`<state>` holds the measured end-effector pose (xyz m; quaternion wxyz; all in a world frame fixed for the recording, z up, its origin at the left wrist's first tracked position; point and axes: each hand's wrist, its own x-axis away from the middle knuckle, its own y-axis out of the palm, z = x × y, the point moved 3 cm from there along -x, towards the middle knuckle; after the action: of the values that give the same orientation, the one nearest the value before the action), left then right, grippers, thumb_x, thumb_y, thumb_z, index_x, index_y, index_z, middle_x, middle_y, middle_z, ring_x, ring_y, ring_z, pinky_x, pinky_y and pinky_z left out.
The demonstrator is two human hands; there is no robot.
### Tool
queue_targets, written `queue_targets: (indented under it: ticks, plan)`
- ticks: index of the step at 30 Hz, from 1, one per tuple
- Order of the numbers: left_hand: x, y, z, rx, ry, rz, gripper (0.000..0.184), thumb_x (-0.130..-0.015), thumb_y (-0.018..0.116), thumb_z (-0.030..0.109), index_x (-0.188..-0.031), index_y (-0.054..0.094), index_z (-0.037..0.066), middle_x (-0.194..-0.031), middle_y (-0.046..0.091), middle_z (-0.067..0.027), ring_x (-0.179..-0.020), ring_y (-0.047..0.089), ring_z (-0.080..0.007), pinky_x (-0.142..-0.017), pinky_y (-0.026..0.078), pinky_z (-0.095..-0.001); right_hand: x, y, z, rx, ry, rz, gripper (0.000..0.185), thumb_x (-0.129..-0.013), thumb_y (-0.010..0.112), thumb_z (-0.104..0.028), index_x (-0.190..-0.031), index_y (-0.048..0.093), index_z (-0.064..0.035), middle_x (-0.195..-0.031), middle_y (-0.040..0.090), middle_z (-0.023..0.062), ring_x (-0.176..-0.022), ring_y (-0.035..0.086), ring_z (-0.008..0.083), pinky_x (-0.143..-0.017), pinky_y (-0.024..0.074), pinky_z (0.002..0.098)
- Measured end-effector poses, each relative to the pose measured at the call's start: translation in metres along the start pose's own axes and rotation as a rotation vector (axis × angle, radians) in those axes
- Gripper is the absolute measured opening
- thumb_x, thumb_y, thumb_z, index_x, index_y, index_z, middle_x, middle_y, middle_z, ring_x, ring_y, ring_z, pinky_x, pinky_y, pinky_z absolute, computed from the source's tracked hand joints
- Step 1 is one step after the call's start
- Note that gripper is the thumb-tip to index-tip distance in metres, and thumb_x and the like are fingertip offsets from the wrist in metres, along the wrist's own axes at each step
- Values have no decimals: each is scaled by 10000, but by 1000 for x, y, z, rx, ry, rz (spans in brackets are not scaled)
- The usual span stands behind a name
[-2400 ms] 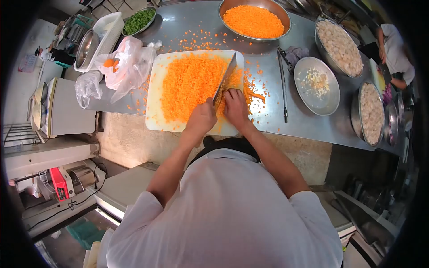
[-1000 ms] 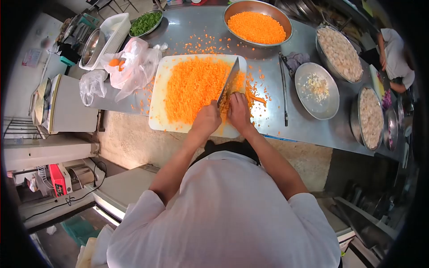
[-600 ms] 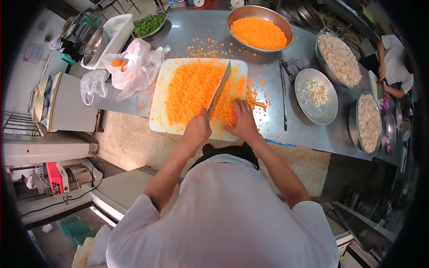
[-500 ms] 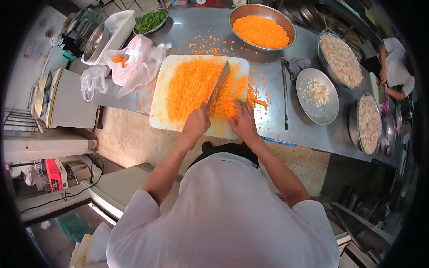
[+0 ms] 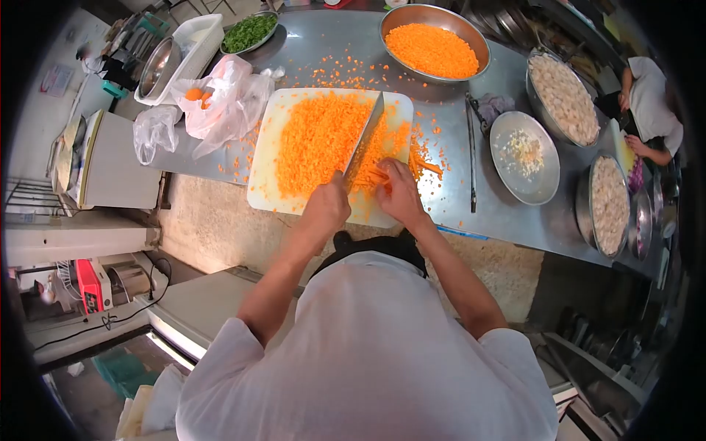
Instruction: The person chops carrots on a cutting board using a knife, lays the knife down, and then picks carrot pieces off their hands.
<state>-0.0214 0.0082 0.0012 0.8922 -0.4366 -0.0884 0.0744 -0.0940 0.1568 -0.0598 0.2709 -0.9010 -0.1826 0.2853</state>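
Knife (image 5: 365, 140) sits gripped in the left hand (image 5: 329, 206); the right hand (image 5: 401, 195) curls over carrot pieces (image 5: 373, 176) on the cutting board (image 5: 261, 180), best kept tucked well back from the sharp edge.

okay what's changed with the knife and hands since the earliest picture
The knife has shifted left across the cutting board, opening a gap between its blade and the right hand, whose fingers were close beside it. The left hand still holds the knife; the bowl stays put.
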Motion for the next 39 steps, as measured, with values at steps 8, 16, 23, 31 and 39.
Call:
queue_targets:
  ticks: [8,16,23,31,39]
  plan:
    - [3,-5,13,-1,8,-45,140,-849,474,79,-895,488,-52,-703,559,-318,-705,575,-470,-620,439,-529,-2,27,15,190,-23,72,220,-715,554,14,-932,522,3,-929,491,162,-883,486,352,-741,412,436]
    - [-7,5,13,-22,103,-23,95,-811,452,18,-862,475,-58,-684,561,-315,-681,583,-458,-600,455,-521,-5,23,10,219,-23,44,221,-687,555,11,-904,518,-11,-924,494,148,-885,482,339,-744,412,433]
    - [-17,16,14,-12,100,-31,100,-804,468,26,-858,478,-56,-669,556,-316,-663,580,-461,-603,447,-531,-4,23,10,232,-18,20,223,-687,554,11,-906,523,-22,-918,500,139,-883,484,332,-756,413,427]
    - [-14,23,10,12,25,-47,150,-852,492,91,-907,497,-49,-710,561,-310,-702,570,-465,-622,442,-527,-4,21,9,222,-31,25,232,-690,552,8,-919,526,-14,-934,505,145,-898,483,338,-763,414,425]
    - [-10,35,8,39,37,-36,102,-823,473,37,-831,487,-64,-697,558,-332,-686,578,-472,-615,461,-516,-1,23,10,204,-27,28,229,-705,542,17,-932,521,-1,-937,505,150,-899,482,346,-761,412,431]
